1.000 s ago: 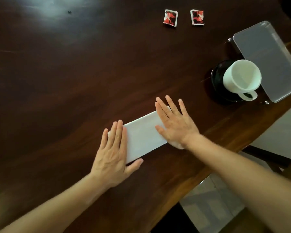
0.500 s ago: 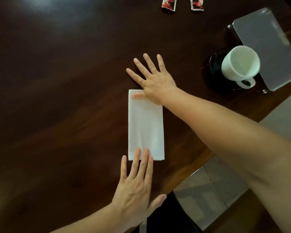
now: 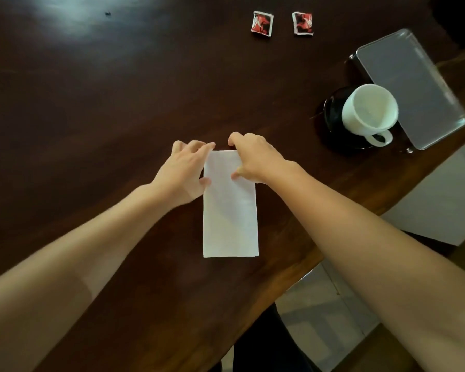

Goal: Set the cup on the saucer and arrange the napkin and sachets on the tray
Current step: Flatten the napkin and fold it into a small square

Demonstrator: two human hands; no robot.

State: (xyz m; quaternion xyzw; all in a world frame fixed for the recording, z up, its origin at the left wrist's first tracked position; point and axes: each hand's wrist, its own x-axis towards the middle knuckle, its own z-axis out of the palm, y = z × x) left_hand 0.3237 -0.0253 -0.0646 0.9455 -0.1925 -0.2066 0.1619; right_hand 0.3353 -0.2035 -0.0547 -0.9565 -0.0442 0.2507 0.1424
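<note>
A white folded napkin (image 3: 230,210) lies lengthwise on the dark wooden table. My left hand (image 3: 184,170) and my right hand (image 3: 255,159) both pinch its far end, one at each corner, thumbs on top of the paper. The white cup (image 3: 369,111) stands on the black saucer (image 3: 332,116) at the right, handle toward me. The metal tray (image 3: 411,84) lies just beyond the cup with nothing on it. Two red and black sachets (image 3: 262,24) (image 3: 302,23) lie side by side at the far edge of the view.
The table's front edge (image 3: 293,280) runs diagonally from lower middle to the right, with tiled floor (image 3: 328,312) below it. A small dark speck (image 3: 108,13) sits at the far left of the table.
The napkin has turned from slanted to lengthwise. My left hand has left its near end and now grips the far end beside my right hand, both changing from flat to pinching.
</note>
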